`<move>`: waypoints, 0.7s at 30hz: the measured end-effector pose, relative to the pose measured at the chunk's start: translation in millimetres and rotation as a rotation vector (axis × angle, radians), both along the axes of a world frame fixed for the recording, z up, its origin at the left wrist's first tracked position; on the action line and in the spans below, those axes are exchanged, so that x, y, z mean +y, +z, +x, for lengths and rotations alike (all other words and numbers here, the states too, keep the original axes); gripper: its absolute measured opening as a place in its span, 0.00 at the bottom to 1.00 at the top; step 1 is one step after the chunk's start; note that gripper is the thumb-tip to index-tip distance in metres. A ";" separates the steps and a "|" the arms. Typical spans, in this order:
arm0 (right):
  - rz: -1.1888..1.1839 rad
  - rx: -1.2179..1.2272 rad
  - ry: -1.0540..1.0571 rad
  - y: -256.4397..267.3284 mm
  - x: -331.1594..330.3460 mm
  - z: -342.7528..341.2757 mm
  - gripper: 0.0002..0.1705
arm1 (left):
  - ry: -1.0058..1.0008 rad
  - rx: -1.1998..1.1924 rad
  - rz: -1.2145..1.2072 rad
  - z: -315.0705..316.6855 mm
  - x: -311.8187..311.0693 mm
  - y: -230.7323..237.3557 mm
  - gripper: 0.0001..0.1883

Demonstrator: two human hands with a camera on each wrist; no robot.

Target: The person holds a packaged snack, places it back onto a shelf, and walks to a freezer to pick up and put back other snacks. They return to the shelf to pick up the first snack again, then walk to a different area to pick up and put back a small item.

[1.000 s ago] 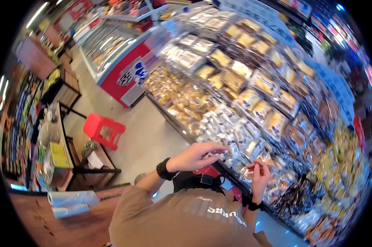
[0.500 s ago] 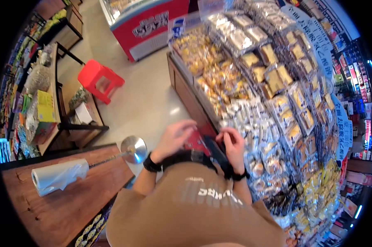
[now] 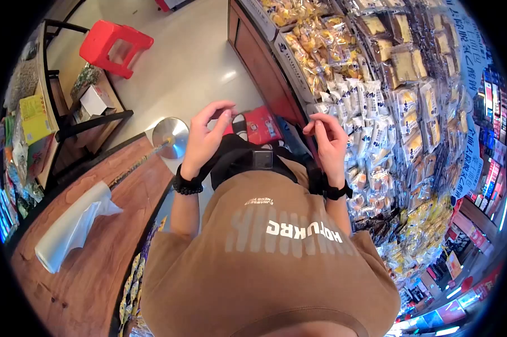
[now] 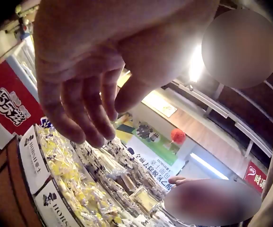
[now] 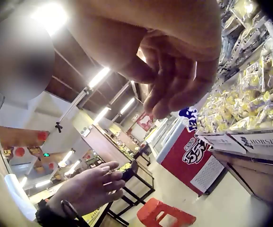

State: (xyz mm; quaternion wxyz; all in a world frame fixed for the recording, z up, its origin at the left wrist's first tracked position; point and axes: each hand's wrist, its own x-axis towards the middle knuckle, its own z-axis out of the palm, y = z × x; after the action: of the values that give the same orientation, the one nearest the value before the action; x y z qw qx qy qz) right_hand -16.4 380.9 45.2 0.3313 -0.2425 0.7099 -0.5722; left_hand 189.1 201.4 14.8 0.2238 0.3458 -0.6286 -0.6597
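My left hand [image 3: 208, 135] hovers in front of my body with fingers loosely curved and nothing in them; a dark beaded bracelet [image 3: 187, 182] circles that wrist. Across from it, my right hand [image 3: 329, 143] is held up beside the snack display, fingers loosely bent and also bare. White-wrapped snacks [image 3: 366, 104] lie nearest the right hand, overlapped by it in the head view. The right wrist view shows the left hand [image 5: 87, 189] apart from the right hand [image 5: 169, 71]. In the left wrist view, the left hand's fingers [image 4: 72, 111] hang down, relaxed.
A roll of clear plastic bags [image 3: 74, 224] lies on the wooden counter [image 3: 107, 253] at left, near a round metal disc [image 3: 171, 136] on a rod. A red stool [image 3: 116, 48] stands on the floor. Packaged breads [image 3: 405, 62] fill the display at right.
The head view has turned and tilted down, so the freezer has nearly left the picture. The hands, close together before, are now wider apart; both stay without anything in them.
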 end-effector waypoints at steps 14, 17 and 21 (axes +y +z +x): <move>0.177 0.035 0.058 -25.0 21.5 28.6 0.09 | -0.216 -0.036 -0.043 -24.2 5.4 -3.2 0.12; 0.209 0.067 0.090 -22.0 32.3 36.3 0.10 | -0.219 -0.048 -0.074 -20.5 14.3 -6.1 0.11; 0.163 0.114 0.062 -25.3 58.9 51.4 0.09 | -0.317 -0.066 -0.086 -17.3 34.1 -20.6 0.11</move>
State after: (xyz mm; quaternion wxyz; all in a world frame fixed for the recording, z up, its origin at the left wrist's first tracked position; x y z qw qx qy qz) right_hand 34.9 439.8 19.9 0.3267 -0.2689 0.7640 -0.4872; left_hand 171.8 235.4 -5.7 0.1106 0.2538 -0.7100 -0.6475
